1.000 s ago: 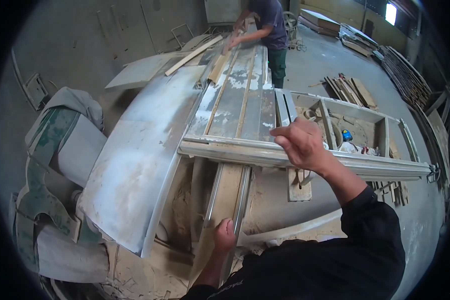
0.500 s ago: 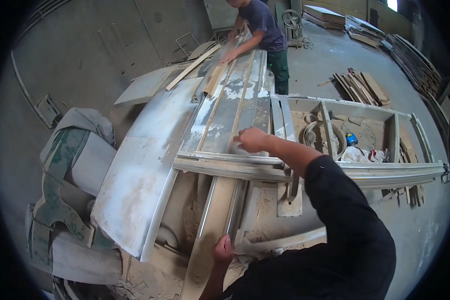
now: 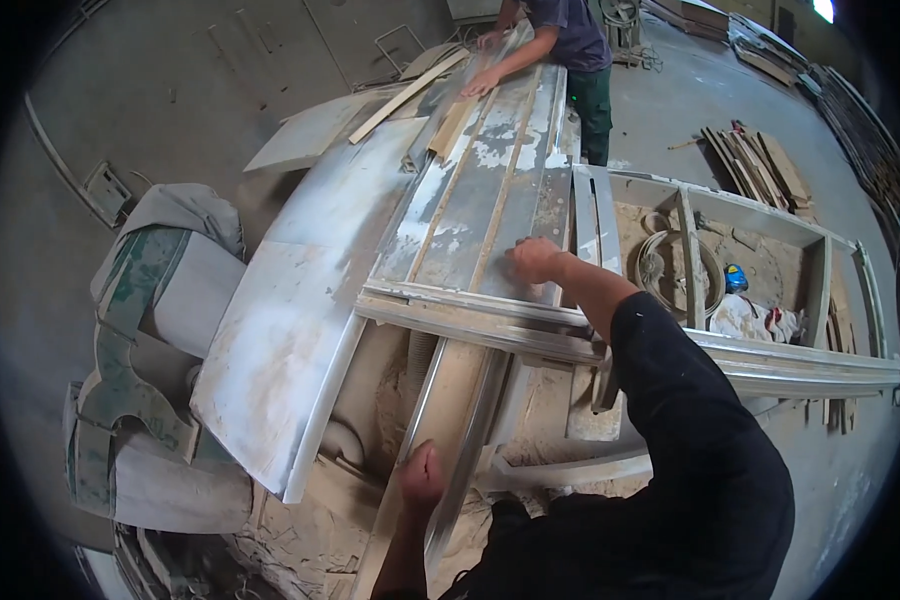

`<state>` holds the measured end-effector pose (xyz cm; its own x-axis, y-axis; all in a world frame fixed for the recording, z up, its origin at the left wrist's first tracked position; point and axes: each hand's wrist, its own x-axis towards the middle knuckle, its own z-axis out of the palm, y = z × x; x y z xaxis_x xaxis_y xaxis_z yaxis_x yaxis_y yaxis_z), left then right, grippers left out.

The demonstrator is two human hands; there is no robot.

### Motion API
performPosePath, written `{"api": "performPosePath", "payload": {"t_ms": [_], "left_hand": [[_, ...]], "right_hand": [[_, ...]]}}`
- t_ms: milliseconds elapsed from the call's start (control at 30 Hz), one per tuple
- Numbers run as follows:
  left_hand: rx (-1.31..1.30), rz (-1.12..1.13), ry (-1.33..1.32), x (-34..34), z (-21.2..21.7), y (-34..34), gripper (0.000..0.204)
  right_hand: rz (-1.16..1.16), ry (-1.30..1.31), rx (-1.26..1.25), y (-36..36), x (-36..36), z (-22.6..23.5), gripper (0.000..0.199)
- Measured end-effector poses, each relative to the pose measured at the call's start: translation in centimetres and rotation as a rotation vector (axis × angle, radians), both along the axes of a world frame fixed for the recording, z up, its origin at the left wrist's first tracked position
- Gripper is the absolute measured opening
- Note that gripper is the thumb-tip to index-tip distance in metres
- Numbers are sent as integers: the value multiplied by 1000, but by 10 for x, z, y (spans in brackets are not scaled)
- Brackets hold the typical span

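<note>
My right hand is over the grey metal saw table, just beyond a long aluminium crossbar. Its fingers are curled downward, and what they hold, if anything, is hidden. Nearer to me, my left hand is a closed fist above a dusty sliding rail with bright metal edges. Nothing shows in this fist. At the table's far end, a co-worker's hand rests by a wooden strip lying along the table.
A white side panel flanks the table on the left, with bulging dust bags beside it. On the right, a metal frame contains coiled hose, a blue tape measure and a rag. Boards lie on the floor beyond.
My view has shifted, so the table sits farther right and higher. My left hand has moved left across the rail. The right hand stays at about the same place over the table.
</note>
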<state>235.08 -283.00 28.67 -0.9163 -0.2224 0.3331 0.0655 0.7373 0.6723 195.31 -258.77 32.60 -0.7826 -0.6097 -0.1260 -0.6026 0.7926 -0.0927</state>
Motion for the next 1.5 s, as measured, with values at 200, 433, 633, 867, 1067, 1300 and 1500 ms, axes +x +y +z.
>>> {"api": "performPosePath", "payload": {"t_ms": [200,433,633,867,1067,1300,1500], "left_hand": [[-90,-136,95,-86,11,-32,15],[-252,-294,271,-185,26,-79,11],[-319,-406,368,-276,36,-97,12],[-186,-452,255,-356,32,-101,11],[104,-445,75,-382,16,-107,14],[154,-464,-1,-389,17,-107,14],[183,-451,-67,-388,20,-107,13]], "right_hand": [[-97,49,78,-8,-27,-21,37],[-247,254,133,-16,-64,-42,31],[-471,262,-179,-42,-83,-59,31],[-393,466,-522,-75,-86,-83,31],[-398,463,-478,-74,-92,-83,27],[-400,473,-436,-73,-100,-84,25],[-389,504,-442,-73,-103,-83,23]]}}
